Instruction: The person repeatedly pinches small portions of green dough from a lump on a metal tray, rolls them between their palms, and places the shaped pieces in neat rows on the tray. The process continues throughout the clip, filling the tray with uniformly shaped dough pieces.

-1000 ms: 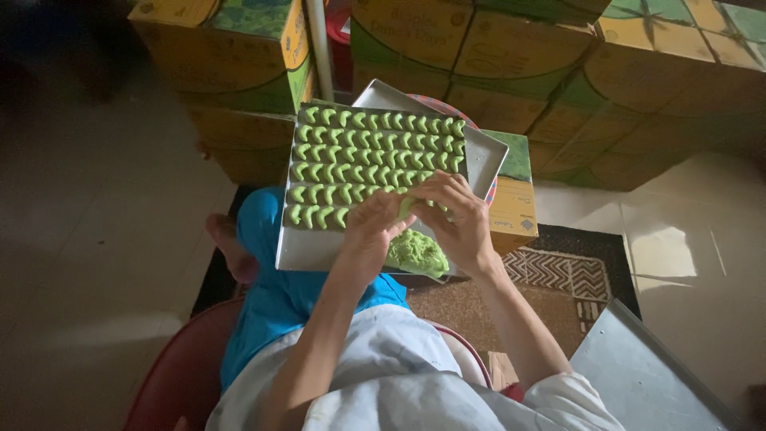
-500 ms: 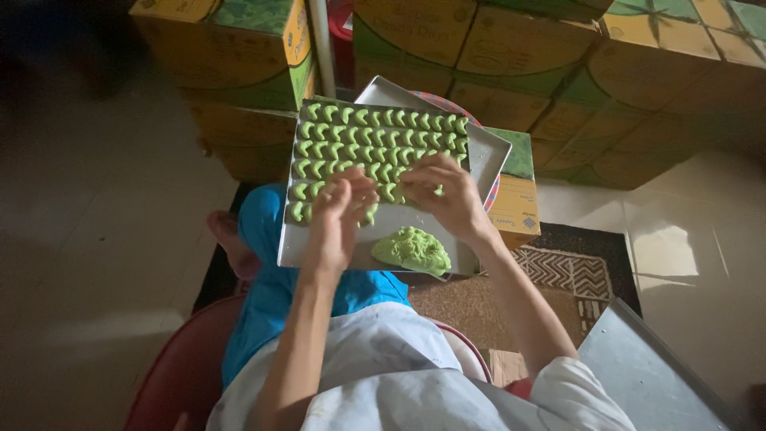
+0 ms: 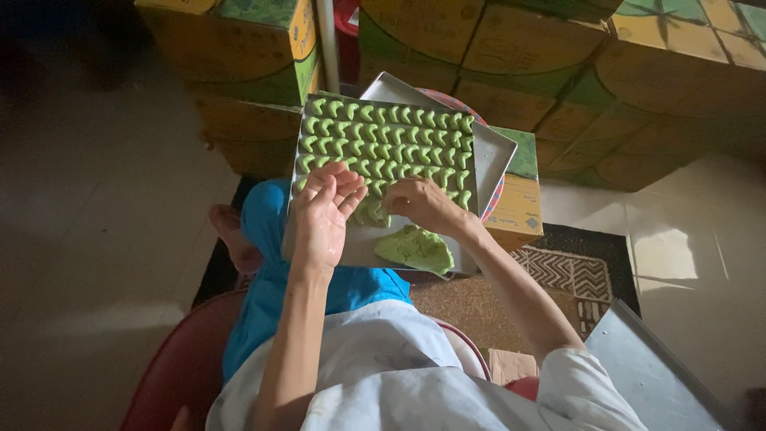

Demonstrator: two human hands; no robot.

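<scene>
The tray (image 3: 487,156) is a flat metal rectangle resting on the person's lap and tilted toward 1 o'clock; rows of green crescent pieces (image 3: 383,136) cover its far part. The left hand (image 3: 323,211) lies over the tray's near left corner, palm up, fingers loosely curled and slightly apart; whether it holds anything cannot be told. The right hand (image 3: 423,203) rests at 3 o'clock from the left hand, fingers bent down onto the nearest row of pieces; its fingertips are hidden, so the grip cannot be told. A lump of green dough (image 3: 415,249) sits on the tray at 6 o'clock from the right hand, just beside the wrist. Yellow and green cartons (image 3: 511,48) stand stacked at 12 o'clock beyond the tray; a second metal sheet (image 3: 654,383) lies at 4 o'clock.
</scene>
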